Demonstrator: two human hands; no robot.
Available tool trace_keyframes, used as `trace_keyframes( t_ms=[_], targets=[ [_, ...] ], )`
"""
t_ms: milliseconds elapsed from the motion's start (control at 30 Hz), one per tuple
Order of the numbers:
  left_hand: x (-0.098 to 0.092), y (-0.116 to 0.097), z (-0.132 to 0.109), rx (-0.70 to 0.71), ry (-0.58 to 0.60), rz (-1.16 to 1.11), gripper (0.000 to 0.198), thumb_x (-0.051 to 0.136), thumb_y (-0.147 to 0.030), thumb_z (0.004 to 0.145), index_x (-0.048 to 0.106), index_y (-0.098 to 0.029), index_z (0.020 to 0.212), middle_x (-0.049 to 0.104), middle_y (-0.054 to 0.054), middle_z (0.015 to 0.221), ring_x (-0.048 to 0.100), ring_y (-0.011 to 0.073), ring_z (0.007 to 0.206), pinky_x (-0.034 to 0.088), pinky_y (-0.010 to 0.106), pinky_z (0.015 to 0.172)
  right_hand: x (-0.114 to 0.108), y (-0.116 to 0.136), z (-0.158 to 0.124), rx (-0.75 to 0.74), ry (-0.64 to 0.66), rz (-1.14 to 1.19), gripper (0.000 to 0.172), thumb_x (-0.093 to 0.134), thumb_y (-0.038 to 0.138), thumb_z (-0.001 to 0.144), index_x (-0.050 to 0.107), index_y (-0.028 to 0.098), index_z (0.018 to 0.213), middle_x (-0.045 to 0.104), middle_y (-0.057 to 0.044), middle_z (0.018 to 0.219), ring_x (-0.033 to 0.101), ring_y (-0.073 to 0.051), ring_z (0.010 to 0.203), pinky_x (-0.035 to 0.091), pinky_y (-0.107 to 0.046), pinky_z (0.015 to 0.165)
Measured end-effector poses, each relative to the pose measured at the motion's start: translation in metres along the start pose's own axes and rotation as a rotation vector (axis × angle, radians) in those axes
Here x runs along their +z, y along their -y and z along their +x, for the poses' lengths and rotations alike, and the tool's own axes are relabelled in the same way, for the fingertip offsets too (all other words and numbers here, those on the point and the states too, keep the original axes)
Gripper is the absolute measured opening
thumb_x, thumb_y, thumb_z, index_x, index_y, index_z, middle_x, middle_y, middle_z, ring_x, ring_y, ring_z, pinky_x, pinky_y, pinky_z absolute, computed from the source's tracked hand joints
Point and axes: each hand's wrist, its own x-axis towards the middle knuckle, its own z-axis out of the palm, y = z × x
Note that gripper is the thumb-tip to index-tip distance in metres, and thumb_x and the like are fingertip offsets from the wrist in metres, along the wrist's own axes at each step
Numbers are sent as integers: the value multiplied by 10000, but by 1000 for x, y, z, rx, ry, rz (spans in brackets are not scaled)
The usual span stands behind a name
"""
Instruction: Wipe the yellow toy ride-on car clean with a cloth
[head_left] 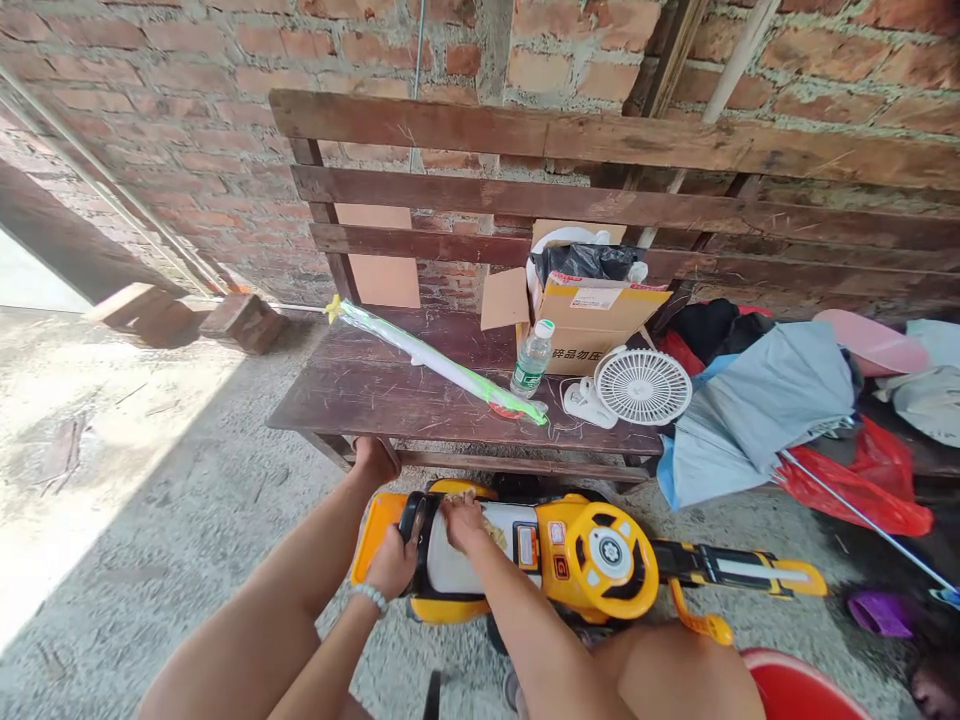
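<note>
You have a yellow-and-black ride-on toy car (577, 550) lying on the concrete floor (187, 520) between your legs, just past the near edge of the desk. Your left hand (390, 562) curls around the black band at the toy's left end, gripping it. Your right hand (463, 522) presses down on the white panel (469, 565), fingers bunched over a small patch of tan, crumbly material (493, 533); whether they pinch it, you can't tell from this view.

As far as this view shows, the yellow wheel disc (607, 555) and the long yellow-and-black bar (727, 567) are attached, and no loose toy parts lie beside it. Only that tan patch looks unsettled.

Counting outward, there is one toy and two hands on it. The desk (337, 400) carries one water bottle (532, 360), one white desk fan (643, 387), one cardboard box (592, 325) and one long plastic-wrapped tube (439, 358). To the right of the desk lie one grey-blue umbrella (757, 410) and one red plastic bag (862, 490).
</note>
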Motion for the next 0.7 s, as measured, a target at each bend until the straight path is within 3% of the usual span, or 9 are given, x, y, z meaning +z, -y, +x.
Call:
trace_keyframes(
  t_ms=[100,167,233,300,400,500,600,700],
  targets=[
    [-2,-3,-4,5,53,3,138,570,-213,972,492,-277,878,695,58,770,771,290,852,544,340,763,25,27,-17,-221,1,-8,484,568,134,986,679,208,1452,606,-134,1576,414,-327,1549,319,-512,1271],
    [-4,-6,-7,-1,66,18,81,541,-222,983,521,-263,916,711,81,808,772,297,887,551,354,792,42,29,-36,-387,1,-28,421,499,161,1039,714,211,1398,639,-133,1542,359,-309,1594,276,-535,1298],
    [-7,-9,-9,-8,73,38,49,522,-228,986,542,-247,946,716,88,819,769,295,890,558,359,799,56,15,-59,-479,34,-39,413,454,190,1068,731,230,1372,607,-115,1585,312,-318,1625,243,-567,1311],
    [-9,-12,-11,-12,73,56,49,507,-233,987,549,-234,963,712,86,811,766,287,872,560,352,781,65,-13,-85,-477,98,-16,420,470,193,1062,724,289,1383,549,-57,1652,261,-303,1652,214,-580,1323],
    [-11,-15,-12,-9,69,68,46,502,-241,976,548,-234,969,701,77,796,765,287,876,556,339,751,73,-66,-127,-353,151,31,535,492,118,1020,674,396,1439,512,35,1683,230,-249,1666,203,-583,1330],
    [-13,-20,-13,4,62,74,36,519,-250,955,554,-251,960,678,60,751,763,294,866,551,336,734,83,-102,-159,-203,121,1,616,479,86,1001,632,428,1490,467,43,1712,271,-274,1651,259,-611,1309],
    [-15,-26,-15,0,46,89,37,532,-250,944,568,-257,949,665,54,726,754,291,841,543,333,729,87,-101,-161,13,27,-35,670,439,77,1002,543,377,1592,392,-16,1755,314,-315,1628,329,-607,1283],
    [-17,-31,-18,-17,38,111,41,531,-242,953,572,-246,955,652,50,709,746,292,826,529,332,719,69,-83,-140,368,-57,-9,713,403,81,998,390,229,1696,301,-144,1785,386,-353,1583,389,-566,1252]
  ],
)
